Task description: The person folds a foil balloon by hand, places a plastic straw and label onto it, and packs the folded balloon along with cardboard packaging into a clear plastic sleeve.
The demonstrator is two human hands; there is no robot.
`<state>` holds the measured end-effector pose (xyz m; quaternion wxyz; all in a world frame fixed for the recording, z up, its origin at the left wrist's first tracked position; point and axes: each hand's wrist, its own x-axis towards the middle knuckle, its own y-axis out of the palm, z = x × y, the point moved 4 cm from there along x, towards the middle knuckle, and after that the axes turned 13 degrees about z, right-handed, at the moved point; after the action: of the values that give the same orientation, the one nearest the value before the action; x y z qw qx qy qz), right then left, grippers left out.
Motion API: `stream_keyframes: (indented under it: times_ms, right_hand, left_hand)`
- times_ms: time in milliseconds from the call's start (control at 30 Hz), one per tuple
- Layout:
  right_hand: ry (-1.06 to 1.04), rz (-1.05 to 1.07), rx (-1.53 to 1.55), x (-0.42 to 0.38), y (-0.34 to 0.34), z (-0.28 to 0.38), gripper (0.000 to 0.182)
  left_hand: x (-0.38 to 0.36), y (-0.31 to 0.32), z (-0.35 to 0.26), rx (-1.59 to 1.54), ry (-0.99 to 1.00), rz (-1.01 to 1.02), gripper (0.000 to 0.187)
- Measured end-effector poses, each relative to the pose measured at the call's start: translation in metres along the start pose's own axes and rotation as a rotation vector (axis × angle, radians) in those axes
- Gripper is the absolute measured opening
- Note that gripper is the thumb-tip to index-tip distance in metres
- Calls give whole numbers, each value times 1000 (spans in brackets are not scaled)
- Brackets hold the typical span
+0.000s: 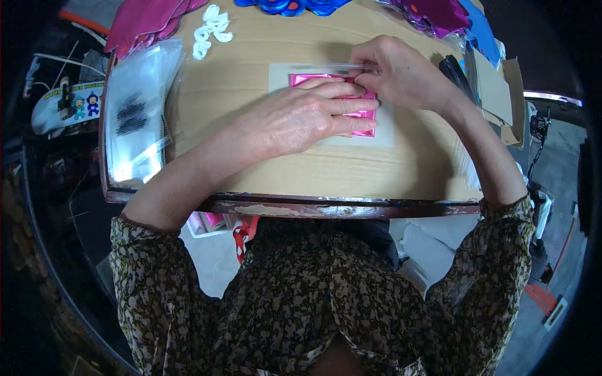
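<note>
A folded piece of shiny pink foil (364, 128) lies on a pale grey card (279, 78) in the middle of the table. My left hand (301, 116) rests flat over the foil, its fingers stretched out to the right and pressing it down. At the card's top edge runs a thin strip of clear plastic (320, 66). My right hand (392, 72) has thumb and fingers pinched together at the right end of this strip, just above the foil's upper right corner. The fingertips of that hand are partly hidden.
Clear plastic bags (135, 113) are stacked at the table's left. White string bundles (210, 31) lie at the back left. Magenta foil shapes (144, 25), blue foil shapes (291, 6) and purple ones (439, 15) line the far edge. A cardboard box (514, 94) stands at the right.
</note>
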<state>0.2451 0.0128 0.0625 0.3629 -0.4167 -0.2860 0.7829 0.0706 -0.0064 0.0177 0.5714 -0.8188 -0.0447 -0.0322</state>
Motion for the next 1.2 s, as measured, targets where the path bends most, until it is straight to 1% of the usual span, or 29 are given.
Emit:
stream_keyframes:
  times_ms: [67,133,267,333,367,433,467,533,733,867,900,967,1033,1167,1200]
  right_hand:
    - [10,26,16,3,-1,-3,17]
    - [-7,73,121,4,0,-7,18]
    - [-28,30,170,4,2,-9,20]
    - [-85,2,310,5,6,-15,12]
    - [-85,3,315,4,5,-12,12]
    - [-2,22,309,0,1,-9,24]
    - [-2,22,316,-1,1,-7,24]
    - [73,-40,197,-6,-1,-6,26]
    - [197,-148,63,-16,-5,12,25]
    - [153,-167,-4,-14,-9,10,25]
    - [173,-138,-16,-30,-2,29,24]
    - [173,-121,-39,-31,1,27,23]
    - [8,-275,-125,-33,3,25,24]
    - [90,-194,-40,-33,-2,20,25]
    - [155,-114,-4,-33,-4,18,19]
  left_hand:
    - [1,0,0,-1,2,7,53]
    - [2,-1,0,-8,1,2,54]
    - [3,-2,0,-40,13,-1,53]
    - [3,-3,0,-54,22,-13,50]
    - [3,-4,0,-57,22,-9,50]
    - [3,-7,-1,-98,30,9,47]
    - [3,-6,-2,-101,31,14,47]
    - [3,-7,-4,-84,48,2,45]
    - [1,-16,-9,-136,8,50,43]
    - [4,-15,-3,-141,-24,53,42]
    - [-6,-18,-22,-184,-12,78,41]
    - [-7,-19,-24,-203,-13,98,41]
    - [-8,-17,-27,-227,-10,114,42]
    - [-12,-17,-32,-230,-22,127,43]
    - [-12,-18,-32,-234,-32,137,43]
